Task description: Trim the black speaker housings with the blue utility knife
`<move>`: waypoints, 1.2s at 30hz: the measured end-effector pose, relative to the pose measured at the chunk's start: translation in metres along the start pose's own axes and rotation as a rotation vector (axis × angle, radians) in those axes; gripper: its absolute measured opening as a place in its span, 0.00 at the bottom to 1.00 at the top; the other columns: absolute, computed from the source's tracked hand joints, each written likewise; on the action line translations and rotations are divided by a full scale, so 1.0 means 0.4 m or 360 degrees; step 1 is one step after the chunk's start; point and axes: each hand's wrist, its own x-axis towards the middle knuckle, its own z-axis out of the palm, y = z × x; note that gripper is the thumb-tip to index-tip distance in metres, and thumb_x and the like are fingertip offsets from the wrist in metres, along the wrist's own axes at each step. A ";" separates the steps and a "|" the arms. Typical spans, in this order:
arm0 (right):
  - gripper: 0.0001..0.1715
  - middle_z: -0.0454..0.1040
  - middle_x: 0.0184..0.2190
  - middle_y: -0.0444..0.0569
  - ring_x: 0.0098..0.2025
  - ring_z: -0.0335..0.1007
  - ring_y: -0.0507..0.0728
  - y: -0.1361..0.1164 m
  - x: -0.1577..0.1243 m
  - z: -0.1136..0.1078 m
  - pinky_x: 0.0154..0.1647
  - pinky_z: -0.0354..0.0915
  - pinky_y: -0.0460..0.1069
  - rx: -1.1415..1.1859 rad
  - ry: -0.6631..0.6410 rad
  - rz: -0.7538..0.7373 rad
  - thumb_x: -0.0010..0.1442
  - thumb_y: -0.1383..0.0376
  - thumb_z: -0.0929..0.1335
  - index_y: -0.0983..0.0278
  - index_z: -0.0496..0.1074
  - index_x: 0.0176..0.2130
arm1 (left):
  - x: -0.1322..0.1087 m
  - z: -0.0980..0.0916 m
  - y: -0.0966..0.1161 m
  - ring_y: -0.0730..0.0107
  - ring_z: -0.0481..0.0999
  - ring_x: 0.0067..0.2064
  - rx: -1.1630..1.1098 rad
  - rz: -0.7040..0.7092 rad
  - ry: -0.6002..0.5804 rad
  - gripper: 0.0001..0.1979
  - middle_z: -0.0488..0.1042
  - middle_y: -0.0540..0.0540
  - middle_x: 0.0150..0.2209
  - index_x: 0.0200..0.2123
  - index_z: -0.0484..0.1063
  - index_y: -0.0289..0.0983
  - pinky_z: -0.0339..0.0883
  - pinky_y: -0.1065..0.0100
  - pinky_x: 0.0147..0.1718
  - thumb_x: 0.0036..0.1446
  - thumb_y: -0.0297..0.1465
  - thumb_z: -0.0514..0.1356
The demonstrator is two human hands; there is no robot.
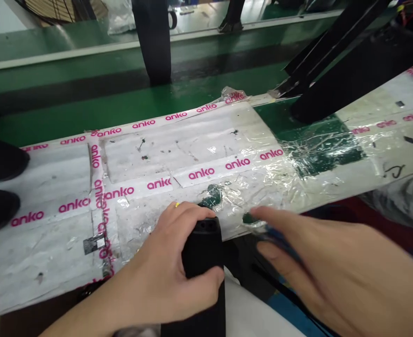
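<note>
My left hand is wrapped round a long black part, fingers across its far end and thumb along its right side. That end faces up and has small holes in it. The part's lower portion runs out of view at the bottom. To its right, my right hand is blurred, with index finger and thumb apart. I make out nothing held between them; its other fingers are hidden. The index fingertip is close to the near edge of the taped white work surface.
Black tapered columns stand on the green bench behind. Another large black part leans at the right. Two dark rounded ends reach in from the left. Clear plastic film lies at the back.
</note>
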 end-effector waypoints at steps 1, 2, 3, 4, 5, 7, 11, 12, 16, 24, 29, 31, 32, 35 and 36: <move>0.15 0.77 0.32 0.46 0.25 0.74 0.55 -0.014 0.010 0.017 0.24 0.58 0.52 0.0048 0.0053 -0.0065 0.79 0.66 0.52 0.63 0.63 0.55 | 0.001 -0.008 -0.001 0.53 0.74 0.60 -0.0026 -0.0007 -0.0086 0.33 0.72 0.48 0.58 0.61 0.67 0.50 0.72 0.53 0.60 0.53 0.26 0.67; 0.14 0.76 0.31 0.45 0.24 0.72 0.55 -0.027 0.020 0.036 0.23 0.58 0.52 0.0080 0.0104 -0.0131 0.79 0.66 0.53 0.63 0.63 0.53 | 0.002 -0.016 -0.003 0.54 0.73 0.62 -0.0052 -0.0034 -0.0156 0.36 0.71 0.50 0.61 0.63 0.65 0.53 0.71 0.53 0.61 0.53 0.26 0.68; 0.13 0.74 0.30 0.44 0.24 0.71 0.56 -0.039 0.026 0.054 0.24 0.57 0.53 0.0090 0.0147 -0.0179 0.78 0.67 0.54 0.62 0.64 0.53 | 0.005 -0.023 -0.006 0.54 0.72 0.63 -0.0076 -0.0078 -0.0205 0.38 0.70 0.52 0.63 0.65 0.64 0.56 0.70 0.54 0.63 0.53 0.27 0.69; 0.12 0.73 0.30 0.44 0.24 0.70 0.57 -0.048 0.030 0.070 0.24 0.58 0.53 0.0079 0.0179 -0.0203 0.77 0.67 0.56 0.62 0.65 0.53 | 0.008 -0.028 -0.009 0.55 0.72 0.64 -0.0099 -0.0124 -0.0236 0.38 0.69 0.54 0.64 0.64 0.64 0.58 0.70 0.54 0.64 0.54 0.28 0.70; 0.13 0.72 0.30 0.44 0.25 0.69 0.58 -0.055 0.029 0.084 0.26 0.58 0.53 0.0064 0.0196 -0.0208 0.75 0.68 0.58 0.63 0.65 0.54 | 0.011 -0.032 -0.011 0.55 0.71 0.65 -0.0122 -0.0161 -0.0256 0.38 0.69 0.55 0.64 0.63 0.65 0.59 0.69 0.55 0.64 0.53 0.29 0.72; 0.15 0.72 0.31 0.45 0.26 0.69 0.59 -0.062 0.021 0.101 0.27 0.58 0.54 0.0057 0.0185 -0.0206 0.72 0.69 0.60 0.63 0.66 0.56 | 0.018 -0.033 -0.014 0.54 0.71 0.65 -0.0168 -0.0180 -0.0273 0.36 0.71 0.56 0.62 0.60 0.69 0.59 0.68 0.55 0.65 0.51 0.31 0.75; 0.17 0.72 0.32 0.44 0.26 0.68 0.59 -0.063 0.006 0.104 0.28 0.56 0.54 0.0093 0.0158 -0.0190 0.67 0.70 0.62 0.63 0.66 0.55 | 0.026 -0.022 -0.012 0.56 0.72 0.62 -0.0225 -0.0154 -0.0231 0.34 0.73 0.55 0.59 0.57 0.72 0.56 0.69 0.56 0.64 0.48 0.28 0.75; 0.18 0.72 0.32 0.44 0.26 0.68 0.59 -0.061 0.006 0.103 0.28 0.56 0.54 0.0102 0.0158 -0.0194 0.67 0.71 0.62 0.63 0.66 0.55 | 0.027 -0.018 -0.011 0.56 0.73 0.62 -0.0230 -0.0144 -0.0224 0.34 0.74 0.55 0.58 0.57 0.72 0.55 0.69 0.57 0.63 0.47 0.27 0.75; 0.23 0.73 0.32 0.44 0.27 0.68 0.59 -0.054 0.011 0.099 0.29 0.56 0.54 0.0098 0.0137 -0.0219 0.61 0.73 0.63 0.63 0.66 0.55 | 0.032 -0.012 -0.010 0.57 0.73 0.60 -0.0237 -0.0117 -0.0204 0.35 0.74 0.55 0.56 0.56 0.72 0.55 0.70 0.57 0.61 0.46 0.26 0.75; 0.28 0.75 0.33 0.45 0.27 0.70 0.60 -0.054 0.008 0.099 0.27 0.57 0.55 0.0066 0.0103 -0.0229 0.54 0.73 0.64 0.61 0.64 0.54 | 0.035 -0.008 -0.011 0.56 0.75 0.57 -0.0214 -0.0125 -0.0194 0.36 0.75 0.54 0.54 0.55 0.73 0.54 0.72 0.56 0.59 0.43 0.25 0.75; 0.36 0.70 0.27 0.41 0.21 0.69 0.58 -0.068 0.012 0.089 0.22 0.55 0.53 0.0058 0.0004 -0.0091 0.41 0.74 0.66 0.60 0.62 0.51 | 0.028 -0.004 -0.008 0.53 0.76 0.57 -0.0121 -0.0107 -0.0189 0.35 0.75 0.49 0.56 0.57 0.72 0.49 0.72 0.53 0.59 0.45 0.26 0.74; 0.36 0.70 0.26 0.40 0.19 0.69 0.57 -0.070 0.019 0.081 0.20 0.52 0.52 0.0078 -0.0060 -0.0065 0.38 0.74 0.67 0.59 0.63 0.48 | 0.028 -0.002 -0.005 0.51 0.75 0.57 -0.0080 -0.0087 -0.0188 0.34 0.74 0.46 0.57 0.57 0.71 0.46 0.72 0.51 0.58 0.46 0.27 0.73; 0.35 0.70 0.25 0.39 0.18 0.69 0.57 -0.069 0.023 0.078 0.19 0.49 0.52 0.0087 -0.0100 -0.0070 0.37 0.75 0.68 0.58 0.63 0.47 | 0.030 -0.001 -0.002 0.51 0.76 0.57 -0.0059 -0.0082 -0.0187 0.33 0.74 0.46 0.57 0.57 0.71 0.45 0.73 0.51 0.58 0.46 0.27 0.72; 0.34 0.71 0.24 0.39 0.16 0.67 0.57 -0.057 0.035 0.068 0.19 0.40 0.51 0.0137 -0.0215 -0.0076 0.36 0.75 0.70 0.58 0.66 0.45 | 0.041 0.004 0.011 0.52 0.76 0.57 0.0008 -0.0044 -0.0196 0.31 0.76 0.45 0.55 0.57 0.71 0.43 0.74 0.52 0.56 0.47 0.27 0.70; 0.33 0.71 0.23 0.39 0.15 0.66 0.57 -0.050 0.037 0.066 0.20 0.38 0.50 0.0158 -0.0245 -0.0068 0.36 0.75 0.70 0.58 0.67 0.45 | 0.047 0.007 0.017 0.52 0.76 0.57 0.0036 -0.0018 -0.0199 0.31 0.76 0.45 0.55 0.56 0.71 0.42 0.74 0.52 0.55 0.48 0.27 0.70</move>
